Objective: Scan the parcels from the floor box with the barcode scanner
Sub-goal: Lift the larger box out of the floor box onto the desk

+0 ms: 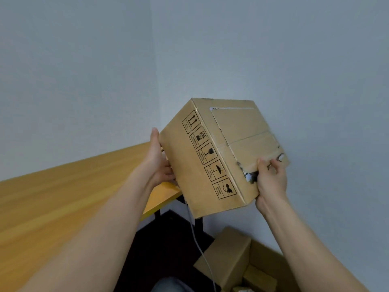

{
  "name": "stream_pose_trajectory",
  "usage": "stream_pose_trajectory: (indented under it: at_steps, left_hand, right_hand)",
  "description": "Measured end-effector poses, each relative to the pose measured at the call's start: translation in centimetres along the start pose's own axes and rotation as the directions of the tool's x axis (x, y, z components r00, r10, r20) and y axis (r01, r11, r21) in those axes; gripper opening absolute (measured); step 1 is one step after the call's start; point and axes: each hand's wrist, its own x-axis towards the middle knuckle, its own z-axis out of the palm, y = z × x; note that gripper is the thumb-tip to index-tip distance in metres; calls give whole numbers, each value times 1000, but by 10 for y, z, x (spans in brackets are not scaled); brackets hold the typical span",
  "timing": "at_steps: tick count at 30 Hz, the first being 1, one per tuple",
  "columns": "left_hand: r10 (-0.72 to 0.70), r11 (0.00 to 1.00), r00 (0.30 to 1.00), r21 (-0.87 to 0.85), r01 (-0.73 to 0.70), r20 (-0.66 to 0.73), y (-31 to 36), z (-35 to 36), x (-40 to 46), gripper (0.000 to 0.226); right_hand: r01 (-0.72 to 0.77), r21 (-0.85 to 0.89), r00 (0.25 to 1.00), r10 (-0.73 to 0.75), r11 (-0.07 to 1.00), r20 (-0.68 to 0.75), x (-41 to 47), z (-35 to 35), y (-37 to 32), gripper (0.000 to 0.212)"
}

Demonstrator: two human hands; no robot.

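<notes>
I hold a brown cardboard parcel (212,157) up in the air, tilted, just past the table's right end. A column of black handling symbols runs down its left face. The upper face shows a torn-off label patch and a ragged hole near its lower corner. My left hand (161,163) grips the parcel's left side. My right hand (271,180) clasps the lower right corner by the torn hole. The floor box (265,258) sits at the bottom right with several cardboard parcels (229,256) in it. No barcode scanner is visible.
A wooden table (63,203) with black legs fills the left. A grey cable (200,247) hangs from behind the parcel down toward the floor. Pale walls meet in a corner behind. A bit of blue trouser fabric (168,285) shows at the bottom edge.
</notes>
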Motion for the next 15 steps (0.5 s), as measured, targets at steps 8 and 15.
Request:
stream_pose_trajectory:
  at_steps: [8, 15]
  left_hand:
    - [16, 997, 991, -67, -25, -133, 59, -73, -28, 102]
    - [69, 987, 984, -131, -91, -163, 70, -141, -54, 55]
  right_hand:
    - [190, -41, 959, -176, 981, 221, -42, 63, -15, 49]
    - [356, -68, 873, -306, 932, 381, -89, 125, -13, 47]
